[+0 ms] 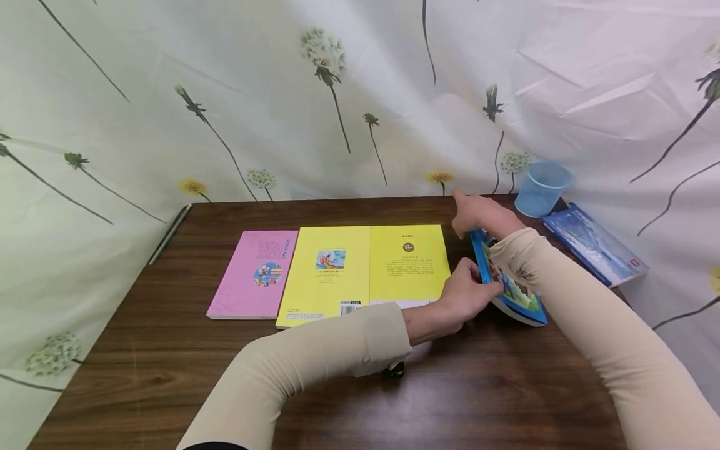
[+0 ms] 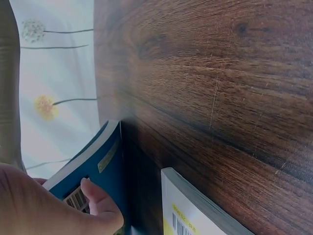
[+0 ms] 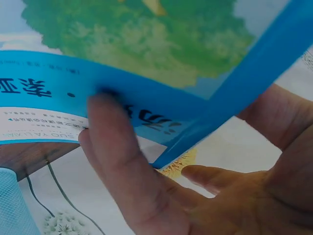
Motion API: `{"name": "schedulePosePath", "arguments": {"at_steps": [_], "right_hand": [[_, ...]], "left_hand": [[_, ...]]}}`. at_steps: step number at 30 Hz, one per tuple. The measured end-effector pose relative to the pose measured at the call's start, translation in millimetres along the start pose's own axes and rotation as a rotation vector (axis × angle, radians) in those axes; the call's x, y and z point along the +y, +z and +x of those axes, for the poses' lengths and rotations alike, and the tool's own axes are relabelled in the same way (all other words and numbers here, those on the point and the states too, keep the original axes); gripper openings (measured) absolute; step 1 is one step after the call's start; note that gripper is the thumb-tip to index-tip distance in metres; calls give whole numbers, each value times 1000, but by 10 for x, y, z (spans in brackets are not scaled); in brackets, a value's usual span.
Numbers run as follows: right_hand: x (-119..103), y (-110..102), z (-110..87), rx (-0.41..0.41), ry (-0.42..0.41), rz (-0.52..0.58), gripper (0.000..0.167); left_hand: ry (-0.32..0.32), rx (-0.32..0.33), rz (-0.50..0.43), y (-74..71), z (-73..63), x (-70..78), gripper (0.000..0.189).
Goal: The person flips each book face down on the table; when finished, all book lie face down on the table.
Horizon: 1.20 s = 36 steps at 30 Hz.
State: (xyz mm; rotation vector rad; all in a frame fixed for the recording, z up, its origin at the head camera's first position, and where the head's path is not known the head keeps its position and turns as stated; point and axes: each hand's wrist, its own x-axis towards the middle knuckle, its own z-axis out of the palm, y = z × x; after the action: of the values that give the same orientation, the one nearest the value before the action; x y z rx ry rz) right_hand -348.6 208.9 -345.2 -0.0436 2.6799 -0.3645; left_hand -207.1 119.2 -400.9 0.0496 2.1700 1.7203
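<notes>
A blue picture-covered book (image 1: 517, 290) is held tilted up off the table's right side, between both hands. My left hand (image 1: 467, 294) grips its near side; in the left wrist view the thumb lies over the barcode on the blue back cover (image 2: 110, 164). At the far end is my right hand (image 1: 486, 215), with fingers across the front cover (image 3: 161, 83) and the book's spine edge between them and the thumb in the right wrist view. Just left lie two yellow books, one (image 1: 407, 262) nearest the hands and another (image 1: 326, 275) beside it.
A pink book (image 1: 253, 275) lies left of the yellow ones. At the back right stands a light blue cup (image 1: 542, 187), beside a blue-and-white book (image 1: 596, 244) at the table edge. A thin dark stick (image 1: 170, 234) lies along the left edge. A small black object (image 1: 394, 370) shows below the left sleeve.
</notes>
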Motion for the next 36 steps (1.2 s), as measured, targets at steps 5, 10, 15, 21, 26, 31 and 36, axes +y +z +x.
{"name": "schedulePosePath", "arguments": {"at_steps": [5, 10, 15, 21, 26, 31, 36], "right_hand": [[-4, -15, -2, -16, 56, 10, 93], [-6, -21, -6, -17, 118, 37, 91], [9, 6, 0, -28, 138, 21, 91], [109, -23, -22, -61, 111, 110, 93], [300, -128, -119, -68, 26, 203, 93], [480, -244, -217, -45, -38, 268, 96], [625, -342, -283, -31, -96, 354, 96]], "left_hand": [[-7, 7, 5, -8, -13, 9, 27], [-8, 8, 1, -12, -27, 14, 26], [-3, 2, -5, -4, -38, 12, 27], [45, -34, 5, -33, -33, -9, 26], [74, -88, -107, -65, 26, 2, 32], [19, -90, -178, -73, 84, 13, 26], [-40, -92, -169, -90, 115, -14, 25]]}}
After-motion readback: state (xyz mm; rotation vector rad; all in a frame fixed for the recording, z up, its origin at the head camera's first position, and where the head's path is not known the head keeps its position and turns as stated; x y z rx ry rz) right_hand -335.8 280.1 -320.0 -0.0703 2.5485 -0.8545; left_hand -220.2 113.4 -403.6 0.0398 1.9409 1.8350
